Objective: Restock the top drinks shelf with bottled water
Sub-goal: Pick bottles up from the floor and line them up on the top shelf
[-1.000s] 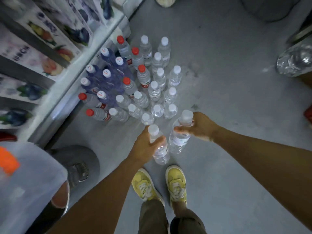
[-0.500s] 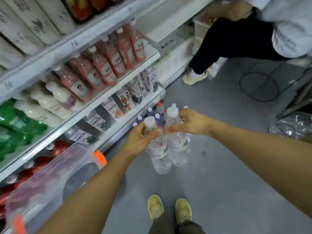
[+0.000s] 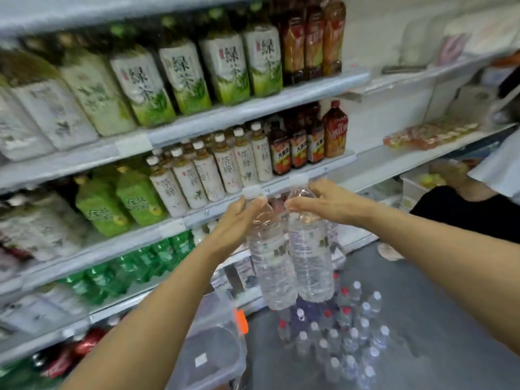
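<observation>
Mid-frame, the left hand [image 3: 236,218] grips one water bottle [image 3: 270,266] by the neck; touching it hangs a second water bottle [image 3: 311,257], its neck gripped by the right hand [image 3: 326,204]. Held only at the neck, a bottle may slip, or knock the tea bottles [image 3: 225,164] behind while it goes up. Lower centre, a clear bin [image 3: 222,358]: contents I cannot tell. Right of it, spare bottles [image 3: 346,342] stand on the floor [image 3: 436,305].

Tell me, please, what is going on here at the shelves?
A person holds two water bottles, one per hand: the left hand grips the left bottle near its neck, the right hand the right bottle. Both hang in front of the tea shelves, not yet shelved. On the floor stand spare bottles.
</observation>
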